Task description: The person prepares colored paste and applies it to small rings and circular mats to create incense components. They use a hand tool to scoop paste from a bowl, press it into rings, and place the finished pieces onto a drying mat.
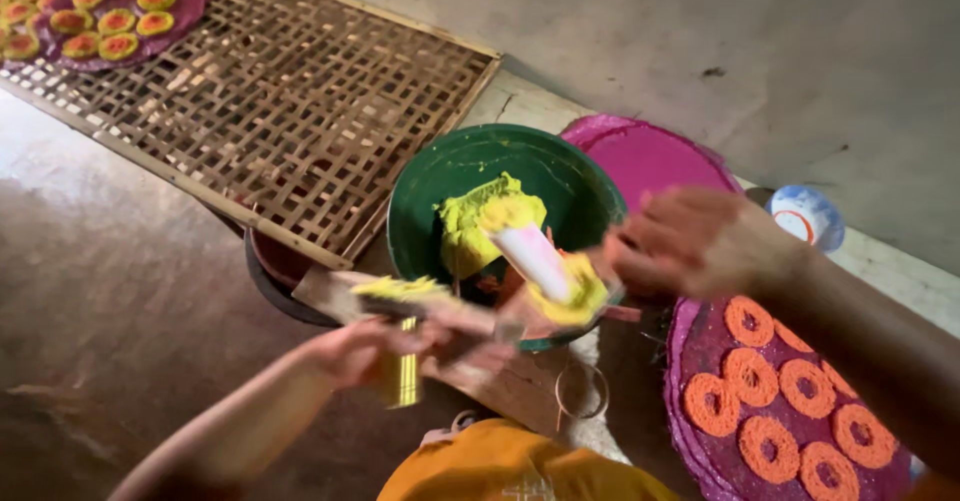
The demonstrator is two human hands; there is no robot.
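Grey concrete floor (780, 51) fills the upper right of the head view, and a darker, worn brown patch of it spreads over the lower left. Across the upper left lies a woven bamboo tray (290, 111), and at its far corner sits a purple disc (120, 11) carrying yellow-and-red rings.

Near the middle of the frame stands a green bowl (420, 221) with a lump of yellow paste (480, 216) inside it. Behind the bowl, toward the right, a bare magenta disc (650, 156) lies flat, and a small white and blue cup (808, 216) sits further right. Another purple disc (700, 361) at the lower right holds orange rings (750, 376) set close together.

The left hand (370, 351) comes in from the lower left, curled around a short yellow stick-like tool (405, 376), and it also seems to steady a flat wooden board (330, 296) smeared with yellow paste beside the bowl. The right hand (700, 241), blurred by motion, reaches in from the right with its fingers pinched on a white cone-shaped piping tool (535, 256), which is coated with yellow paste at both ends and sits over the near rim of the green bowl. An orange cloth (500, 471) shows at the bottom edge.
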